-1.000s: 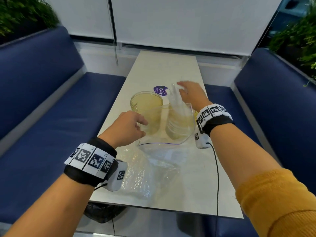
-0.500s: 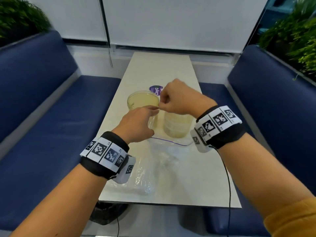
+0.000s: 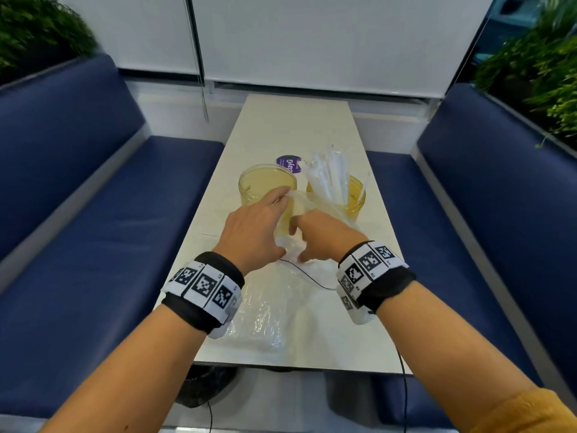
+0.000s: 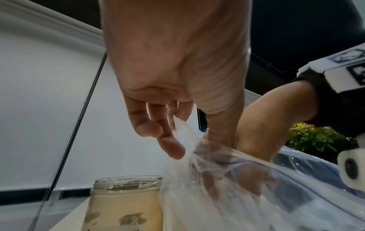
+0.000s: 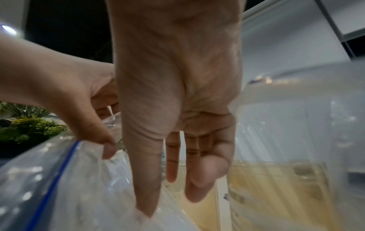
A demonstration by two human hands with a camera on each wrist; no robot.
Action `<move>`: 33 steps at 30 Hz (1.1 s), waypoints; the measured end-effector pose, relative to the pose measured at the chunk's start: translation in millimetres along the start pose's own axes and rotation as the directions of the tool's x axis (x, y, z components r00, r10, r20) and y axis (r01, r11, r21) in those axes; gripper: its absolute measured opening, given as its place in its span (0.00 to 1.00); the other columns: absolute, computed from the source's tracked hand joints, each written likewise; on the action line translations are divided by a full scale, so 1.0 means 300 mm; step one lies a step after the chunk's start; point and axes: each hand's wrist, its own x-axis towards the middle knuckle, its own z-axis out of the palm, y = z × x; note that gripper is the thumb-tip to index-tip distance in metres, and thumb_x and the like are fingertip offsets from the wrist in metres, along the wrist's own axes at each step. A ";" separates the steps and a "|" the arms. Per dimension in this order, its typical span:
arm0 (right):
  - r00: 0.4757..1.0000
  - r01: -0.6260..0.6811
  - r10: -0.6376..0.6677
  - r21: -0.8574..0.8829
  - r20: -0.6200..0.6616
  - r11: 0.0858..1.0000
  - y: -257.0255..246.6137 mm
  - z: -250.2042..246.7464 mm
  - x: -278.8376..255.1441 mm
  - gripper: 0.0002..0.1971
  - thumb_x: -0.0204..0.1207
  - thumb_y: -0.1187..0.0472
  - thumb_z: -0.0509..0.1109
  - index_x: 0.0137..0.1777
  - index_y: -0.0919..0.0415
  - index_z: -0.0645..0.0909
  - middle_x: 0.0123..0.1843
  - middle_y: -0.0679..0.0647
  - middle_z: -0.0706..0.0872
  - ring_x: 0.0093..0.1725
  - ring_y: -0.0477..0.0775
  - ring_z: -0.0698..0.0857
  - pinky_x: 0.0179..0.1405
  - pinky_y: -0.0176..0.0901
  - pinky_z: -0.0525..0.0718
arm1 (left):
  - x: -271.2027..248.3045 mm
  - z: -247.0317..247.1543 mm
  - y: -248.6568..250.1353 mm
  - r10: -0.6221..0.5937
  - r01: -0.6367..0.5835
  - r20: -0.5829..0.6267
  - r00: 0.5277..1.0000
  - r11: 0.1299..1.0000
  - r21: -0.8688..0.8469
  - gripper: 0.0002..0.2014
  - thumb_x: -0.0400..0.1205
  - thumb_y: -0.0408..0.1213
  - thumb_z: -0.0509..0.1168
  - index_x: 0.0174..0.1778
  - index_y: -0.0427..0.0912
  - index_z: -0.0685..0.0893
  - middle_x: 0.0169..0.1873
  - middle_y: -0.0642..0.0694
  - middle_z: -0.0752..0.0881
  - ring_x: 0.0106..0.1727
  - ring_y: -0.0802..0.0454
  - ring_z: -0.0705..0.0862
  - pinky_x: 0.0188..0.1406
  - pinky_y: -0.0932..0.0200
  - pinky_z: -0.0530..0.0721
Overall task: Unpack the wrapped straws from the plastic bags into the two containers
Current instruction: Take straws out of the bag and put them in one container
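Booth table (image 3: 281, 126) carries both jars; my left hand (image 3: 253, 232) pinches the bag (image 3: 299, 210) mouth apart so my right hand (image 3: 324, 235), fingers straight, reaches inside.

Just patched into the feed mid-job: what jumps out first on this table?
Both hands meet at the table's middle over a clear plastic bag: the left hand pinches its edge while the right hand reaches inside with straight fingers. Just beyond, wrapped straws stand in the right jar; the left jar holds none. A second crumpled bag lies near the table's front edge.
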 end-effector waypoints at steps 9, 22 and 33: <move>0.995 0.058 -0.058 -0.010 0.080 0.998 -0.007 0.064 0.057 0.27 0.80 0.54 0.72 0.78 0.48 0.70 0.72 0.56 0.78 0.67 0.61 0.81 0.64 0.57 0.83 | -0.022 0.023 -0.055 0.060 -0.052 0.038 0.997 0.983 -0.177 0.48 0.67 0.37 0.80 0.83 0.48 0.65 0.85 0.66 0.54 0.35 0.52 0.78 0.45 0.47 0.89; 0.986 0.151 -0.133 0.200 -0.100 0.968 0.028 0.070 0.024 0.17 0.88 0.59 0.59 0.76 0.58 0.67 0.59 0.60 0.87 0.56 0.63 0.86 0.58 0.61 0.84 | -0.029 0.069 -0.087 -0.099 0.103 0.030 0.995 0.905 -0.413 0.49 0.65 0.46 0.84 0.83 0.45 0.70 0.82 0.62 0.64 0.51 0.50 0.81 0.59 0.50 0.85; 0.837 0.484 -0.263 0.423 -0.480 0.766 -0.130 -0.187 -0.073 0.08 0.90 0.56 0.58 0.62 0.58 0.74 0.46 0.52 0.88 0.45 0.50 0.87 0.48 0.45 0.86 | 0.014 0.137 0.019 -0.287 0.167 -0.056 0.956 0.694 -0.700 0.28 0.66 0.68 0.75 0.51 0.50 0.88 0.50 0.55 0.90 0.50 0.55 0.87 0.47 0.52 0.86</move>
